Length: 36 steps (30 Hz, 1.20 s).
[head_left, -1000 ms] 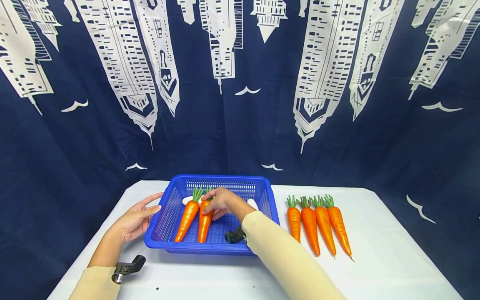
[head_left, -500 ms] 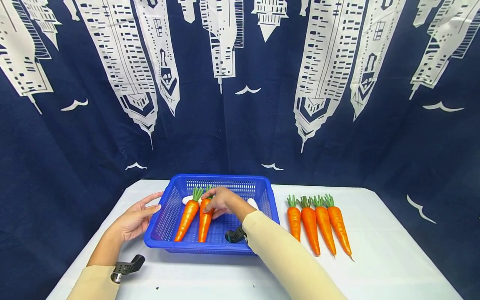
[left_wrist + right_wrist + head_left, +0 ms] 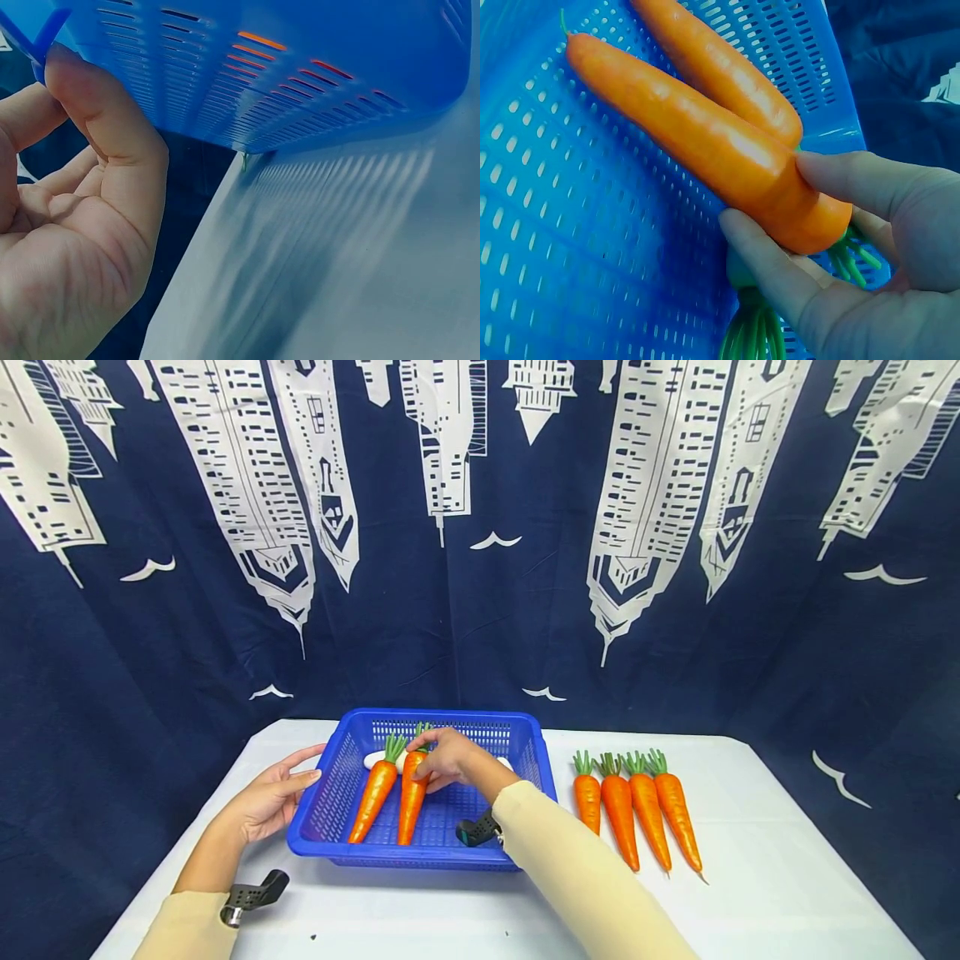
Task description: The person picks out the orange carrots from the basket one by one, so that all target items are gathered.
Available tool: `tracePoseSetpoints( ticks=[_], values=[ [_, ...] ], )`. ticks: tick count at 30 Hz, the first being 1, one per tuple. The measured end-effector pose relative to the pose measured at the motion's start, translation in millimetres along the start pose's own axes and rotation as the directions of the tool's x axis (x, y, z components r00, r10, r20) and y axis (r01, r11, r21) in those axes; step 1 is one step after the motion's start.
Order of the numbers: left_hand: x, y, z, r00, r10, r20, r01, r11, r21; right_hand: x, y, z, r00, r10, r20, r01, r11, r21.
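My right hand pinches an orange carrot near its green top, inside the blue basket. In the right wrist view the thumb lies on one side of this carrot and the fingers on the other. A second carrot lies just left of it in the basket. Behind them a white vegetable shows in part; green stems stick out beneath my fingers. At the basket's left rim, my left hand holds the edge between thumb and fingers, seen also in the left wrist view.
Right of the basket, several carrots lie side by side on the white table. Another white piece is mostly hidden behind the right wrist. A dark blue printed curtain hangs behind the table.
The pinched carrot's green top has shifted up and slightly right with my right hand, while its tip has stayed nearly in place. My left hand has barely moved.
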State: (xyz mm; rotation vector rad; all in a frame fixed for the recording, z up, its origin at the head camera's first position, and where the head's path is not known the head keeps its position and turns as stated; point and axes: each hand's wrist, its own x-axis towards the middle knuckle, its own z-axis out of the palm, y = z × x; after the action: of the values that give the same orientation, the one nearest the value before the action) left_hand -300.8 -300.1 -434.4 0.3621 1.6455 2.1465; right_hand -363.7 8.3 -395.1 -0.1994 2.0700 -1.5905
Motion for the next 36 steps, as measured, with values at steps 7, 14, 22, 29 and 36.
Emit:
tracePoseSetpoints(
  ticks=[7,14,22,29,36],
  values=[
    [0.3,0.0,-0.3,1.000,-0.011,-0.008,0.011,1.000,0.000,-4.1,-1.4,-4.7,1.000,-0.002,0.006,0.002,1.000,0.020],
    [0.1,0.4,-0.6,1.000,-0.009,0.012,0.010,1.000,-0.012,-7.4,-1.2,-9.7,1.000,-0.025,-0.006,0.025,0.998,0.057],
    [-0.2,0.6,-1.0,1.000,-0.009,0.021,0.009,1.000,-0.015,-10.7,-1.4,-19.6,0.999,-0.047,-0.017,0.049,0.992,0.113],
    [-0.2,0.1,-2.1,1.000,-0.014,0.018,0.014,1.000,-0.022,-19.9,-4.3,-29.6,0.999,-0.047,-0.025,0.051,0.985,0.167],
    [0.6,0.7,-0.5,1.000,-0.020,-0.005,0.019,1.000,-0.015,-28.4,-7.4,-37.7,0.997,-0.073,-0.017,0.074,0.981,0.179]
  ],
)
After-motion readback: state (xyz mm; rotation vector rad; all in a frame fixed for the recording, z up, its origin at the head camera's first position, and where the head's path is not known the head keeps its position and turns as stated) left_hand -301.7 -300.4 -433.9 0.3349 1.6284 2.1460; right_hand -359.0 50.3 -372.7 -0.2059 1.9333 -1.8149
